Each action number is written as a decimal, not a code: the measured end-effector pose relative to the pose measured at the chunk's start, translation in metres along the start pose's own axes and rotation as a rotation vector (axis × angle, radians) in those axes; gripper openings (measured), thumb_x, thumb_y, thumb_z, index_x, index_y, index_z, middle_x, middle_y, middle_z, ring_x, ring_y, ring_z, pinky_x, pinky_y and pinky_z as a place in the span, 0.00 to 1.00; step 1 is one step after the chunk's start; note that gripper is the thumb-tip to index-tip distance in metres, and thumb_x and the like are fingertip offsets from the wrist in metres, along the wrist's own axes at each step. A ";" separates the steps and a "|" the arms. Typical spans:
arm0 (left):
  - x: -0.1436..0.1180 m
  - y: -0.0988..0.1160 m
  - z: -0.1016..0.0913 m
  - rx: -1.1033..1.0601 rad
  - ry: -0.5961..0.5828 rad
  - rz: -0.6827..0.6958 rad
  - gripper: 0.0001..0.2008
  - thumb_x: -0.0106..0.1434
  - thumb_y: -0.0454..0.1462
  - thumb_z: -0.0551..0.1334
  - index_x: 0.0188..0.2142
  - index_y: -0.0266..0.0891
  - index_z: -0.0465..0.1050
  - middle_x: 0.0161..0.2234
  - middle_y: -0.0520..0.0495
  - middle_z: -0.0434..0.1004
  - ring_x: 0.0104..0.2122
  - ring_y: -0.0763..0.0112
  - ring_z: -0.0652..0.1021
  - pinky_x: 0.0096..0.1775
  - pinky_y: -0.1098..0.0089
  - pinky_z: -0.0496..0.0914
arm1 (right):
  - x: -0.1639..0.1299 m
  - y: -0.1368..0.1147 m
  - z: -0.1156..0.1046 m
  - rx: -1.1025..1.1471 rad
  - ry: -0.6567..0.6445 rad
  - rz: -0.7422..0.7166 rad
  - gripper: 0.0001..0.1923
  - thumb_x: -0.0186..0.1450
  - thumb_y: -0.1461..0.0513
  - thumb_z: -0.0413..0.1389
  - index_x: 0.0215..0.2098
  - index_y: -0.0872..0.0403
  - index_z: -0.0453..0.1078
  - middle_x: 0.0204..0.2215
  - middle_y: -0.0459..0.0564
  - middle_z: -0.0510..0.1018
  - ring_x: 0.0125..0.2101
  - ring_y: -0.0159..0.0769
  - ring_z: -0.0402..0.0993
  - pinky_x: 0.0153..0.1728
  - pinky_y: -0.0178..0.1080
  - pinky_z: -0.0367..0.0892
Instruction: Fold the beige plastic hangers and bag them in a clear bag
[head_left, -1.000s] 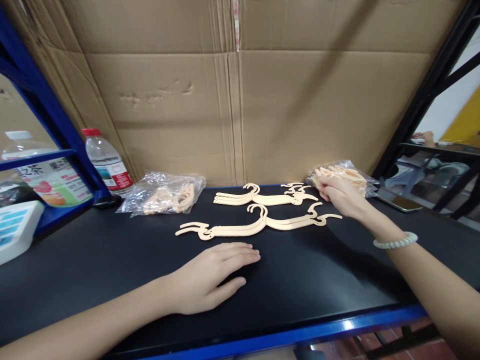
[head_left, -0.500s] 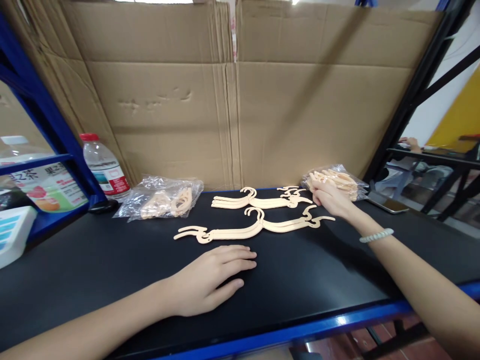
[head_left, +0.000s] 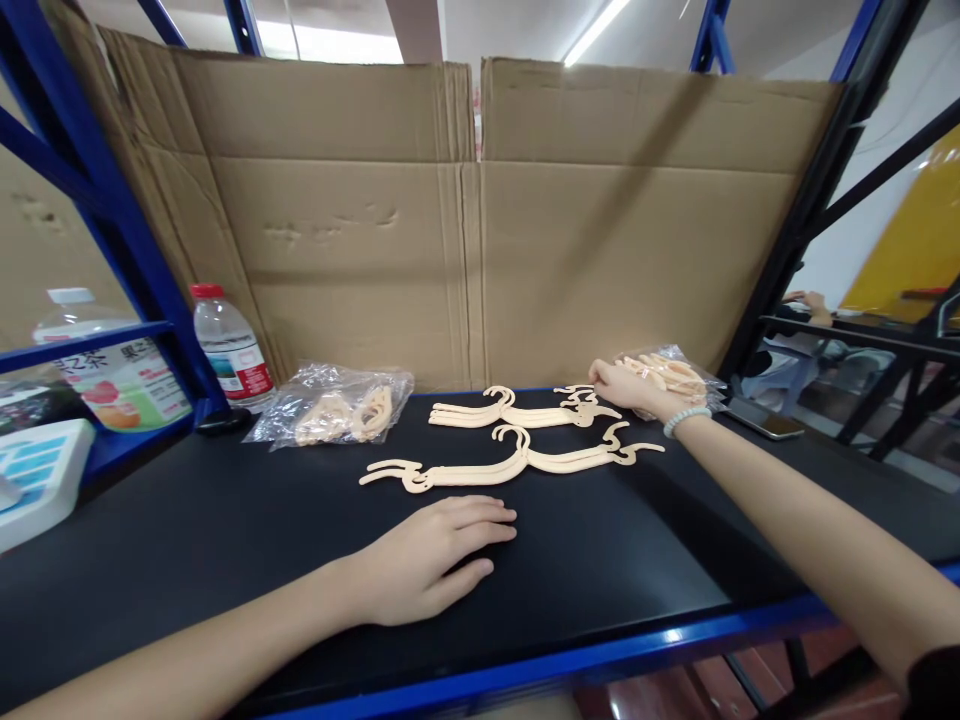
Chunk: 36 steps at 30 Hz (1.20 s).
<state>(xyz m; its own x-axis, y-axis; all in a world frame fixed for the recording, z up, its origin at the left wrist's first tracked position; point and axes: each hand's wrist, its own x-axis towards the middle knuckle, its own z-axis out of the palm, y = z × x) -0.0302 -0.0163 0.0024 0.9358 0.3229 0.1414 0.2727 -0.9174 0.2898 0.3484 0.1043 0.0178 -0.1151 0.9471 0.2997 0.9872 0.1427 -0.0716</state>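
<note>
My left hand [head_left: 431,560] lies palm down on the black table, holding nothing, fingers stretched toward the right. Just beyond its fingertips are beige plastic folding hangers [head_left: 480,472], laid side by side with hooks up and end arms spread. A second group of similar hangers [head_left: 544,416] lies behind them. My right hand [head_left: 626,388] reaches past the right end of that back group, its fingers curled down; whatever is in them is hidden. Partly behind this hand is a clear plastic bag [head_left: 679,375] of beige hanger parts.
Another clear bag [head_left: 341,410] of beige parts lies at the back left. Near it stand a red-capped water bottle [head_left: 234,350] and a black object [head_left: 223,420]. A phone [head_left: 765,420] rests at the right. Cardboard [head_left: 360,250] walls off the back.
My right hand has shifted left from the bag toward the right end of the back hangers. The camera has tilted up a little. My left hand stays in place.
</note>
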 end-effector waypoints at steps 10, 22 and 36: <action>-0.001 0.000 0.001 -0.026 0.043 0.029 0.19 0.68 0.35 0.53 0.58 0.43 0.65 0.59 0.43 0.67 0.59 0.61 0.67 0.59 0.58 0.62 | 0.024 -0.042 0.010 -0.166 -0.182 -0.226 0.14 0.59 0.71 0.57 0.40 0.53 0.77 0.41 0.55 0.80 0.43 0.44 0.75 0.39 0.37 0.66; -0.002 -0.001 0.001 -0.016 0.024 0.020 0.19 0.68 0.36 0.53 0.58 0.42 0.64 0.59 0.43 0.67 0.59 0.62 0.66 0.60 0.58 0.61 | 0.021 -0.046 0.009 -0.176 -0.065 -0.287 0.11 0.60 0.71 0.53 0.34 0.54 0.77 0.36 0.55 0.80 0.39 0.42 0.75 0.39 0.37 0.65; 0.003 -0.002 0.003 -0.504 0.218 -0.207 0.15 0.68 0.40 0.55 0.52 0.41 0.70 0.51 0.44 0.75 0.52 0.64 0.74 0.56 0.59 0.65 | -0.066 -0.137 -0.025 0.604 0.468 -0.393 0.03 0.63 0.65 0.54 0.34 0.51 0.69 0.28 0.47 0.75 0.28 0.35 0.72 0.29 0.37 0.68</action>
<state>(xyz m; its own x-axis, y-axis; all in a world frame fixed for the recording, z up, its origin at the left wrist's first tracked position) -0.0267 -0.0143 -0.0010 0.7925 0.5725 0.2102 0.2549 -0.6240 0.7387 0.2240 0.0150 0.0318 -0.2475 0.6002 0.7606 0.6416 0.6898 -0.3355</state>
